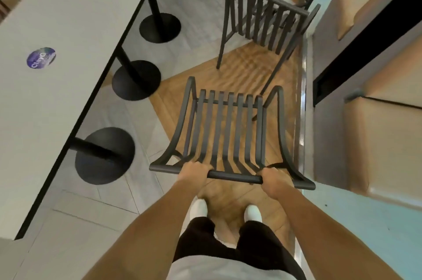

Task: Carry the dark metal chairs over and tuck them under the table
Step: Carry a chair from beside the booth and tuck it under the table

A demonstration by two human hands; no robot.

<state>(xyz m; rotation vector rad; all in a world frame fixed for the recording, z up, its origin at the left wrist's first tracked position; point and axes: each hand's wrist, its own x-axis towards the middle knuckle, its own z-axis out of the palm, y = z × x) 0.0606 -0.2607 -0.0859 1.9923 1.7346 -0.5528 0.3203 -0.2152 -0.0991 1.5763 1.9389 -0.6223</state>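
Two hands: left hand (pixel 194 171) and right hand (pixel 272 180) each curl round the top rail of the near chair (pixel 225 129), grasping it.
Near chair: dark slatted metal, centre of the frame, just above the person's white shoes (pixel 199 209).
Second chair (pixel 262 21): upper centre, beyond the first.
Table (pixel 57 28): long pale top along the left side, on black round bases (pixel 104 156).
Sticker (pixel 41 58): purple, on the tabletop at left.

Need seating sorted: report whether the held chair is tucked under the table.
Not tucked: chair gripped by left hand and right hand, beside the table.
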